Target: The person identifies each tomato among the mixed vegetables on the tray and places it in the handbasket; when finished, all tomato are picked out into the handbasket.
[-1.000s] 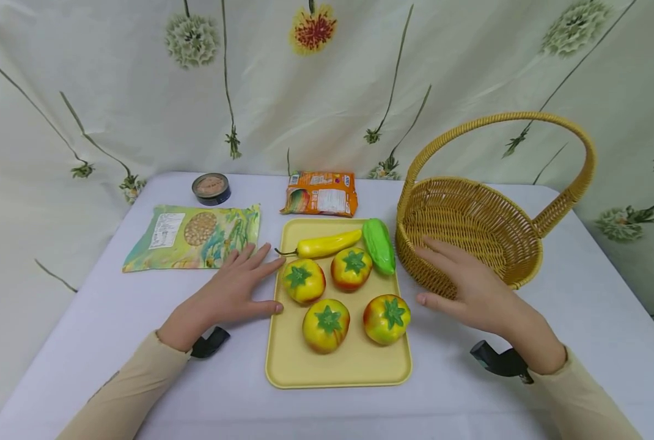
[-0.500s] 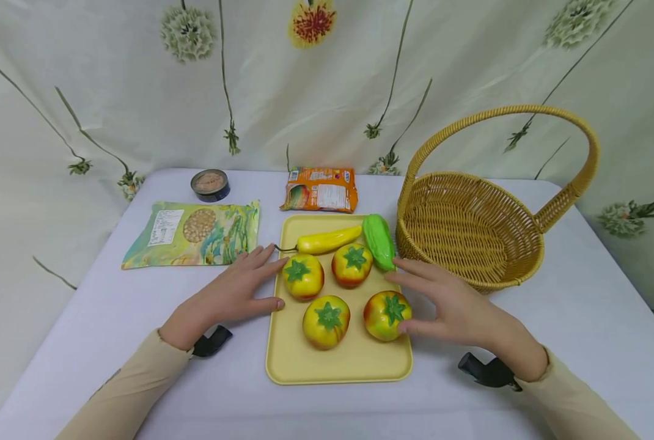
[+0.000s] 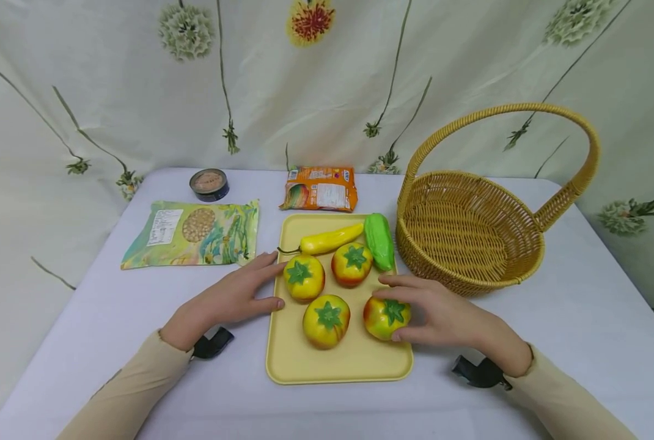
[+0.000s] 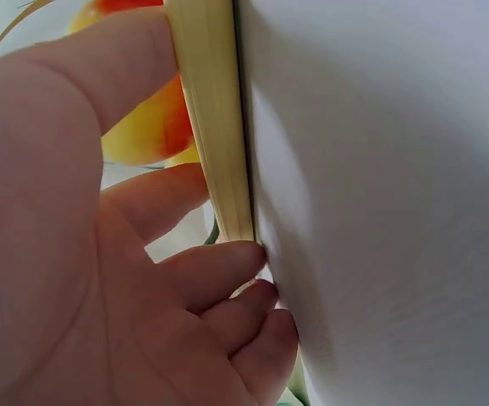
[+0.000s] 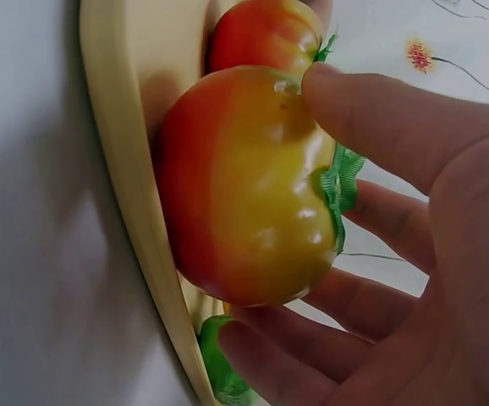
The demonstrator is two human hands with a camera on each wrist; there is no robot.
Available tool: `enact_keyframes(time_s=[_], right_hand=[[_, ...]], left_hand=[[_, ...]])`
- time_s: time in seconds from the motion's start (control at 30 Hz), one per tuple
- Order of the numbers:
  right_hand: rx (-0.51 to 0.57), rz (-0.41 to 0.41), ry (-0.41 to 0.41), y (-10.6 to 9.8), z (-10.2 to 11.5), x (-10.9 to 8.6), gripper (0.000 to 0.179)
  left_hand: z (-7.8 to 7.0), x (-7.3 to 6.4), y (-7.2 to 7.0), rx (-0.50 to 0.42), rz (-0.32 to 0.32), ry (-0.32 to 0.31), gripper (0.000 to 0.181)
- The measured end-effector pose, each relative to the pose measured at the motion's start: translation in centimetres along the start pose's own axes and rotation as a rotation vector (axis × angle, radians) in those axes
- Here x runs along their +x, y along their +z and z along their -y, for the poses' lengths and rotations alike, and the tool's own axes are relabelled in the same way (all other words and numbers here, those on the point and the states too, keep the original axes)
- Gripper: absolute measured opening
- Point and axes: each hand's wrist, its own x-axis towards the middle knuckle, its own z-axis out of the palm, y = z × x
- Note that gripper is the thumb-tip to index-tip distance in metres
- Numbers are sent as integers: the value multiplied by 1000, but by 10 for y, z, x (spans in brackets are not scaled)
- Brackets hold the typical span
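My right hand (image 3: 442, 311) reaches around the front right yellow-red toy fruit (image 3: 381, 319), which has a green leafy top. The thumb is at its near side and the fingers extend over its far side; in the right wrist view the thumb tip (image 5: 319, 80) overlaps the fruit's edge. Whether it presses on it I cannot tell. My left hand (image 3: 228, 300) lies at the left edge of the yellow tray (image 3: 338, 370), thumb on the rim and fingers spread along it. The tray bears several such fruits, a yellow pepper (image 3: 329, 239) and a green pepper-like vegetable (image 3: 379, 241).
A wicker basket (image 3: 415, 260) with a tall handle stands right of the tray. Behind the tray lies an orange packet (image 3: 320, 189). At the left are a green printed bag (image 3: 195, 235) and a small round can (image 3: 209, 185). A flowered cloth hangs behind the white table (image 3: 211, 397).
My right hand has come left and down from beside the basket to the front right fruit. My left hand stays at the tray's edge, its fingers slightly drawn in. The fruits have not moved.
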Motion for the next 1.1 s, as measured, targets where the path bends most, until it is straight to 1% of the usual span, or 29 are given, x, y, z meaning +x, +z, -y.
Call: enact_keyframes(time_s=[0.17, 0.43, 0.7, 0.93, 1.1], right_hand=[[14, 2, -14, 0, -1, 0, 58], [70, 23, -16, 2, -3, 0, 56], [93, 23, -10, 4, -6, -1, 58], [94, 34, -24, 7, -7, 2, 60], [86, 41, -21, 6, -6, 3, 59]], left_hand=[[-1, 1, 0, 13, 11, -11, 69], [-5, 4, 6, 23, 18, -5, 68], [-8, 4, 9, 28, 5, -20, 67], [-5, -6, 16, 4, -1, -36, 69], [1, -14, 23, -8, -42, -36, 68]])
